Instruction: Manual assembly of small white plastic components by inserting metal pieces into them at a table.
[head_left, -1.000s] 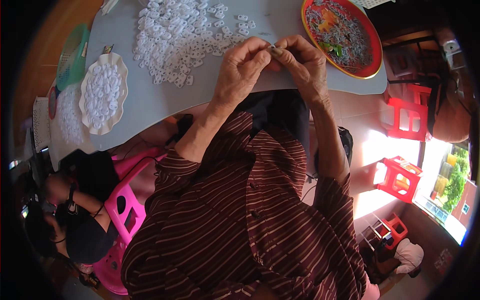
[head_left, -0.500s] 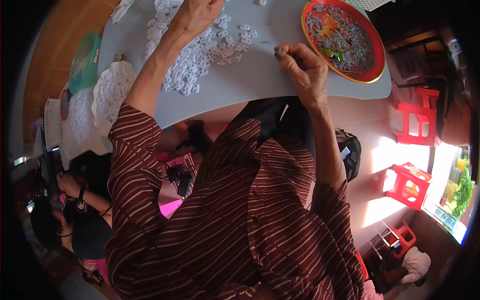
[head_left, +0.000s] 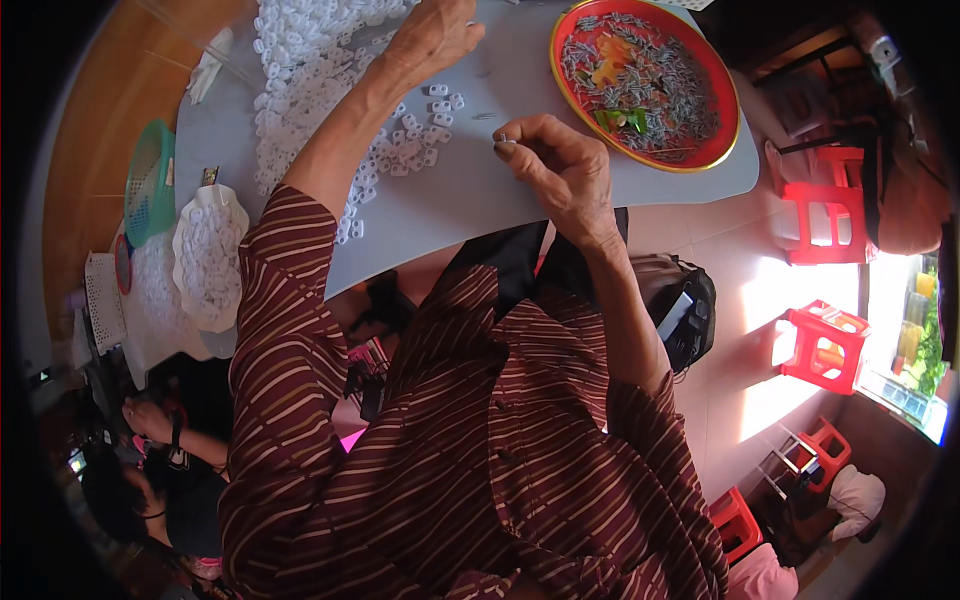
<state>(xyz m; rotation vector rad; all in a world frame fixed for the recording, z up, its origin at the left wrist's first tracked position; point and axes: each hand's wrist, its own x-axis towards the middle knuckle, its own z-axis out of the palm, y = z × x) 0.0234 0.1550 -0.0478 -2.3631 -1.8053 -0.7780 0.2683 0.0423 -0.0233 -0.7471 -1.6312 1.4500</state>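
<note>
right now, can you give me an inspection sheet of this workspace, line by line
surface: pale grey table top, lit well, bare strip along its near edge
job's things: heap of small white plastic pieces spread across the table; red round tray filled with thin grey metal bits plus orange and green scraps
clutter: white scalloped dish heaped with white pieces; green mesh basket
hands: left hand reaches into the white heap; right hand pinches something tiny at its fingers, too small to name
cables: nothing seen
surroundings: red plastic stools on a sunlit floor; another person's arm at lower left
</note>
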